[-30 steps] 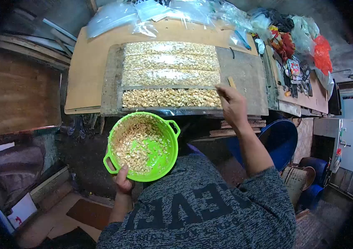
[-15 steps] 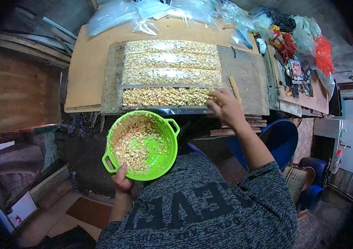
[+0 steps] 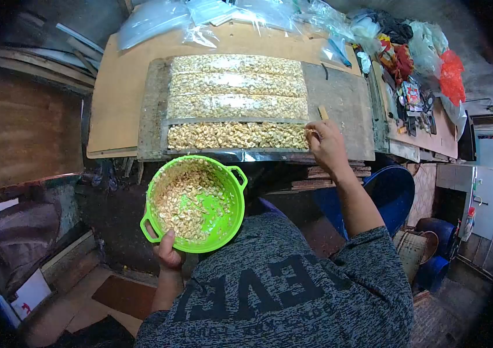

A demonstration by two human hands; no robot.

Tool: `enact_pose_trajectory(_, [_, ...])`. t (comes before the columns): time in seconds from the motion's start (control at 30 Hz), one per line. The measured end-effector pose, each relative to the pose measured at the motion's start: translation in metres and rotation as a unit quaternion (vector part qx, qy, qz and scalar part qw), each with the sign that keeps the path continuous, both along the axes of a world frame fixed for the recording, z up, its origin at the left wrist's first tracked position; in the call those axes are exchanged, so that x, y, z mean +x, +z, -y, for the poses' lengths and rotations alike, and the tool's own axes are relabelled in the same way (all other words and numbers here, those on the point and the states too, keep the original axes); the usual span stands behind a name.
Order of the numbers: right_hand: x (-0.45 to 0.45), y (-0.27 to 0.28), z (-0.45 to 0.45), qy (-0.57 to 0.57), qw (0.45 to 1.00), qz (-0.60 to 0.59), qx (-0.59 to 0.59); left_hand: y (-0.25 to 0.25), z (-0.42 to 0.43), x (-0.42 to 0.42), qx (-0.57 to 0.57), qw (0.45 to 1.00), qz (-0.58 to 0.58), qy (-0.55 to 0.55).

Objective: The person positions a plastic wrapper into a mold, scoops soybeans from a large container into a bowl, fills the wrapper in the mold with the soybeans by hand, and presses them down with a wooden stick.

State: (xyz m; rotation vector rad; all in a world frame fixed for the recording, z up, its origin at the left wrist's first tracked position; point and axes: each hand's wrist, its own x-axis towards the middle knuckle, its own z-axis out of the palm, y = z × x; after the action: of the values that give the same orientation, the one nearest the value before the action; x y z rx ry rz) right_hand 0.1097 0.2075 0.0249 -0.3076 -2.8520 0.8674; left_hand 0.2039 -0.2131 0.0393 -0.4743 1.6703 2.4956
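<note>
My left hand (image 3: 169, 254) is closed on the rim of a bright green plastic basin (image 3: 236, 197), thumb up by one of its loop handles. Small pale chopped pieces (image 3: 185, 217) lie in the basin, some stuck to its wall. At the right end of the front row of pale chunks (image 3: 235, 136), my right hand (image 3: 326, 145) has its fingers curled down and pinched together; whatever they hold is hidden. Behind that row lie several similar rows (image 3: 238, 84) under shiny clear film. A flat wooden stick (image 3: 323, 112) shows just beyond my right fingers.
A grey board (image 3: 345, 98) carries the rows on a wooden table (image 3: 113, 110). Clear plastic bags (image 3: 159, 23) lie along the back. Small items and a red bag (image 3: 451, 75) crowd the right side. A blue barrel (image 3: 394, 194) stands below, right of my arm.
My right hand has shifted slightly right and down along the front row's end, its fingers drawing closer together, and now covers more of the wooden stick. My left hand still holds the basin.
</note>
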Motion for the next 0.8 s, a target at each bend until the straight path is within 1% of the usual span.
enact_pose_trajectory(0.1, [0.0, -0.003, -0.006, 0.024, 0.999, -0.025, 0.035, 0.0, -0.001, -0.001, -0.011, 1.0, -0.004, 0.001])
enact_pose_trajectory(0.17, [-0.001, 0.005, -0.004, -0.015, 0.999, -0.036, 0.01, -0.001, 0.0, 0.0, -0.021, 1.0, -0.005, 0.0])
enact_pose_trajectory(0.2, [-0.001, 0.003, -0.005, -0.015, 0.999, -0.035, 0.01, -0.001, 0.002, 0.0, -0.011, 1.0, 0.002, -0.007])
enact_pose_trajectory(0.27, [0.001, -0.001, -0.01, 0.019, 0.999, -0.018, 0.026, 0.0, 0.002, 0.0, -0.001, 1.0, 0.01, -0.016])
enact_pose_trajectory(0.33, [-0.001, 0.0, -0.01, 0.023, 0.999, -0.028, 0.029, 0.002, -0.001, -0.003, 0.0, 1.0, -0.009, -0.019])
enact_pose_trajectory(0.4, [-0.001, 0.0, -0.009, 0.028, 0.998, -0.038, 0.031, 0.002, -0.002, -0.002, 0.004, 1.0, -0.003, -0.009])
enact_pose_trajectory(0.5, [0.001, -0.005, -0.012, 0.055, 0.996, -0.012, 0.062, 0.003, -0.003, -0.003, 0.004, 1.0, -0.006, -0.009])
enact_pose_trajectory(0.57, [0.001, -0.01, -0.018, 0.0, 0.997, -0.042, 0.071, 0.002, -0.002, -0.003, -0.001, 1.0, -0.015, -0.016])
enact_pose_trajectory(0.7, [0.006, -0.008, -0.023, 0.021, 0.998, -0.027, 0.045, -0.002, 0.002, 0.0, -0.005, 1.0, 0.0, -0.013])
enact_pose_trajectory(0.77, [0.009, -0.005, -0.022, -0.027, 0.998, -0.05, 0.037, -0.004, 0.003, 0.001, -0.01, 1.0, 0.0, -0.014])
enact_pose_trajectory(0.8, [0.011, -0.005, -0.023, -0.027, 0.998, -0.049, 0.037, -0.003, 0.002, 0.001, -0.006, 1.0, 0.001, -0.01])
